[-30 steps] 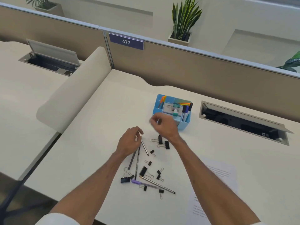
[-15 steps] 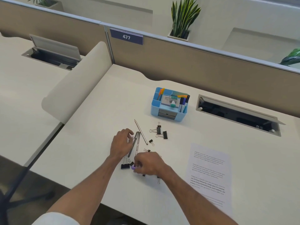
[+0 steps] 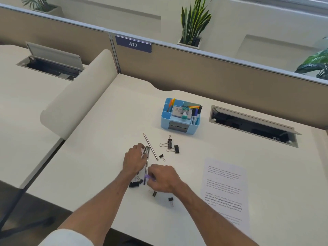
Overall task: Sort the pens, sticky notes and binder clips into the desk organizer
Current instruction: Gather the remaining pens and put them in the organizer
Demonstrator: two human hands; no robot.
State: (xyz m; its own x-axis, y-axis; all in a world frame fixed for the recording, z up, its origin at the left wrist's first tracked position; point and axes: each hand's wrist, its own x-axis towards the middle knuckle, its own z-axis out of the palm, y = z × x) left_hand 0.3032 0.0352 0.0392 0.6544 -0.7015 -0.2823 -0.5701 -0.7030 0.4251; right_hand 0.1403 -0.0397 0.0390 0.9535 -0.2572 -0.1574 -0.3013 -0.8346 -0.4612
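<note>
left hand (image 3: 134, 161): on grey pen (image 3: 147, 153) (grip unclear)
right hand (image 3: 164, 178): pinching purple pen (image 3: 147, 177)
binder clips (image 3: 170, 143): scattered, near blue organizer (image 3: 164, 121)

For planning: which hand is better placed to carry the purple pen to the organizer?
Likely right. The right hand pinches the purple pen, and the organizer stands ahead on its side; the left hand rests on a grey pen.

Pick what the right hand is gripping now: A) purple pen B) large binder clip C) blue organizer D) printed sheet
A: the right hand curls its fingers round the end of the purple pen.
</note>
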